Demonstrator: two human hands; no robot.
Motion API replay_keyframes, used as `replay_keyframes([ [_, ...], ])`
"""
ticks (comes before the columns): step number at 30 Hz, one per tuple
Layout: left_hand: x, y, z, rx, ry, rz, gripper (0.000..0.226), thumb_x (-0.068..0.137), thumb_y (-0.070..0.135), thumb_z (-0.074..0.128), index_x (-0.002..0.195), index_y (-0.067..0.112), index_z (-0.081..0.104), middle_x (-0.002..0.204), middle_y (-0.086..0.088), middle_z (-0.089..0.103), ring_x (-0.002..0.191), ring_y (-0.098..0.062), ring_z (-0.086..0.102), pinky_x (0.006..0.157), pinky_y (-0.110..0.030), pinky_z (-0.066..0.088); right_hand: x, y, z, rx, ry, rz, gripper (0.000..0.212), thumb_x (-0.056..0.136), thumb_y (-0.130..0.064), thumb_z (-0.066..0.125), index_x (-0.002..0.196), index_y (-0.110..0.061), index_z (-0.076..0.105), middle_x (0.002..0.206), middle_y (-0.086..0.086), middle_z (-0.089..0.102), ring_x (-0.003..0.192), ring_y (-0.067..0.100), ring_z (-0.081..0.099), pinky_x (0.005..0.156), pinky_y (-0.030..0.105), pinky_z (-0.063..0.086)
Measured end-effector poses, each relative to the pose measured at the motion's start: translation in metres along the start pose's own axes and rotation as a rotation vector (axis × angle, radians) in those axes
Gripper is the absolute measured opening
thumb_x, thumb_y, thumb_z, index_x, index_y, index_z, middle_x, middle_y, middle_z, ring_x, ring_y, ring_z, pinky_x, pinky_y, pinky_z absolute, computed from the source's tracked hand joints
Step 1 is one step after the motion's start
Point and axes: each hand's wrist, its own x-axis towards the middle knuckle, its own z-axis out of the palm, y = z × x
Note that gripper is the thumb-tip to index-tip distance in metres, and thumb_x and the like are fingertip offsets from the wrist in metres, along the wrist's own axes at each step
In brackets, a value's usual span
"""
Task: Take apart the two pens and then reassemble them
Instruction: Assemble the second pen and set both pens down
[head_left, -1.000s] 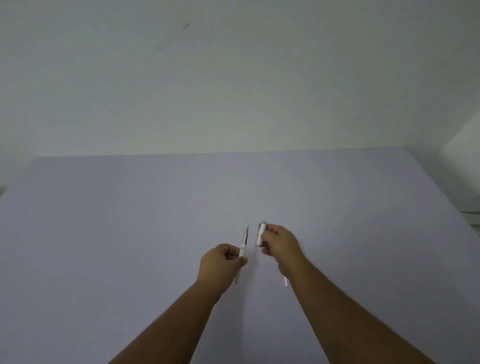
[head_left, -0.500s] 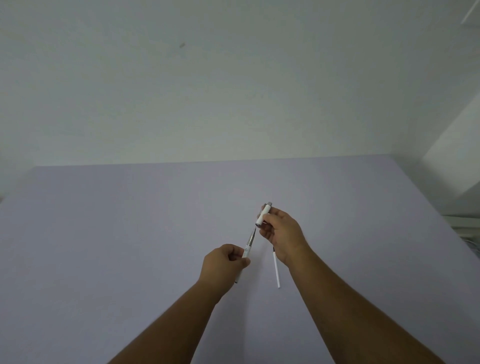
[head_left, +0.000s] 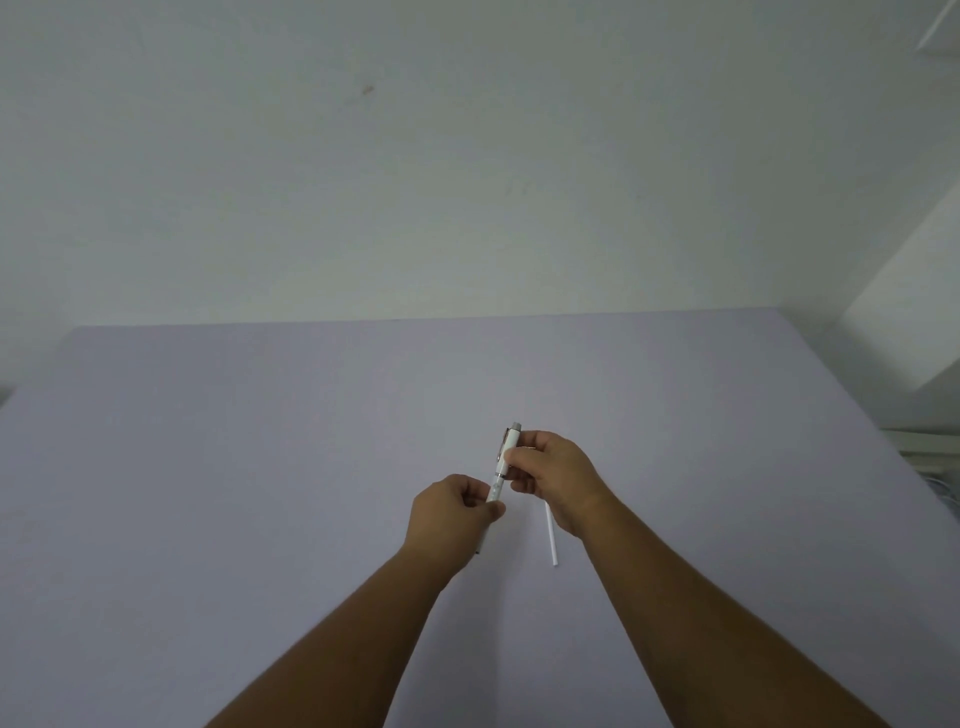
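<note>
A white pen is held between both hands over the middle of the lavender table (head_left: 260, 467). My left hand (head_left: 449, 512) grips the pen's lower barrel (head_left: 495, 488), whose tip pokes out below the fist. My right hand (head_left: 553, 475) pinches the upper half with clip and grey end cap (head_left: 510, 444). The two halves meet in one line between the hands. A thin white refill tube (head_left: 550, 540) lies on the table just under my right wrist, partly hidden by it.
A pale wall rises behind the table's far edge. At the right, the table edge runs diagonally, with a white ledge (head_left: 919, 441) and a wall corner beyond it.
My right hand brought the upper half down onto the part in my left hand; the gap between the two pieces has closed. The view tilted slightly, showing more of the refill.
</note>
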Motion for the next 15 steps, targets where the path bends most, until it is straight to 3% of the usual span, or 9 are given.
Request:
replay_keyframes([
  [6, 0.002, 0.002, 0.005, 0.037, 0.050, 0.029, 0.011, 0.079, 0.018, 0.070, 0.076, 0.024, 0.061, 0.069, 0.007, 0.061, 0.063, -0.011, 0.056, 0.067, -0.035, 0.056, 0.001, -0.002, -0.001, -0.043, -0.004, -0.005, 0.007, 0.081, -0.014, 0.062, 0.084, -0.011, 0.068, 0.076, 0.005, 0.072, 0.070, 0.016, 0.067, 0.068, 0.026, 0.055],
  [11, 0.004, -0.008, 0.009, 0.054, 0.052, -0.023, 0.009, 0.077, 0.021, 0.072, 0.079, 0.023, 0.064, 0.072, 0.007, 0.064, 0.063, -0.006, 0.057, 0.056, -0.020, 0.049, 0.001, 0.005, -0.001, -0.094, -0.010, 0.014, 0.012, 0.080, -0.015, 0.064, 0.089, -0.009, 0.068, 0.080, 0.006, 0.072, 0.070, 0.014, 0.067, 0.065, 0.024, 0.055],
  [15, 0.010, -0.013, 0.008, 0.011, 0.030, -0.090, 0.009, 0.076, 0.021, 0.074, 0.080, 0.022, 0.066, 0.074, 0.006, 0.065, 0.060, -0.006, 0.058, 0.036, -0.009, 0.038, 0.002, 0.015, -0.002, -0.134, 0.073, 0.026, 0.012, 0.083, -0.024, 0.063, 0.092, -0.017, 0.067, 0.088, 0.003, 0.070, 0.077, 0.015, 0.066, 0.078, 0.031, 0.058],
])
